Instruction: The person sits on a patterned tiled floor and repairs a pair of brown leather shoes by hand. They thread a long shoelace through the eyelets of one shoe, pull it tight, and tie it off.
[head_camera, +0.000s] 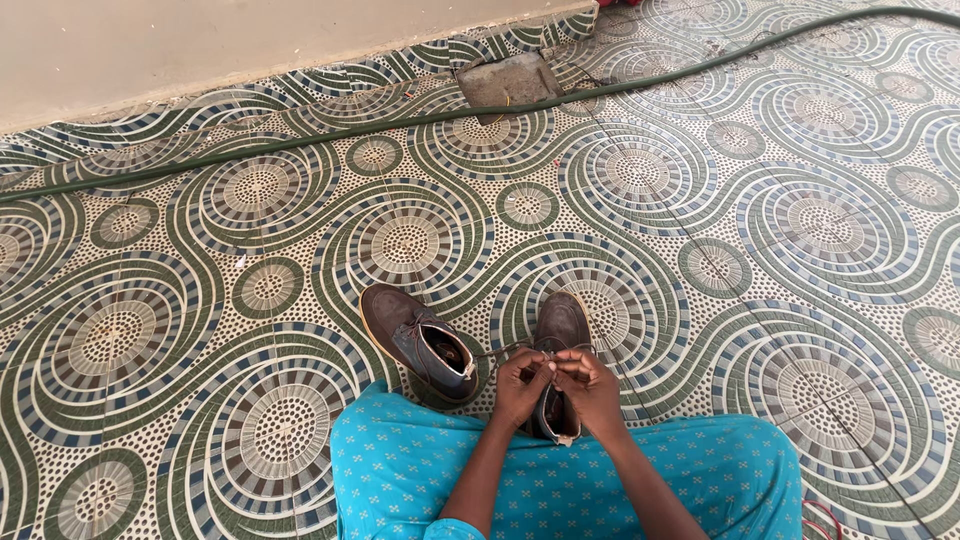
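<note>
A green hose (300, 140) is running across the patterned tile floor (780, 220) from the far left edge, climbing toward the upper right corner, and above its left stretch a plain beige wall (200, 40) is meeting the tiles. Just behind the hose, near the top middle, a grey concrete slab (508, 78) is lying flat against the base of the wall. Lower down, left of centre, the left brown ankle boot (420, 345) is lying on the tiles with its toe pointing up and to the left, its mouth gaping toward the person and its yellowish sole edge showing; nothing is touching it. A dark lace (497, 350) is stretching from the space between the two boots toward the hands. The left hand (522, 385) is pinching that lace, its fingers curled shut around the strand just above the second boot's opening. Right beside it, the right hand (590, 388) is closing its fingertips on the same lace, so the two hands are meeting knuckle to knuckle. Under them the right brown ankle boot (560, 330) is standing upright, toe pointing away, heel tucked against the person's lap. Turquoise patterned trousers (700, 480) are spreading across the bottom of the view, with both forearms coming up out of them.
</note>
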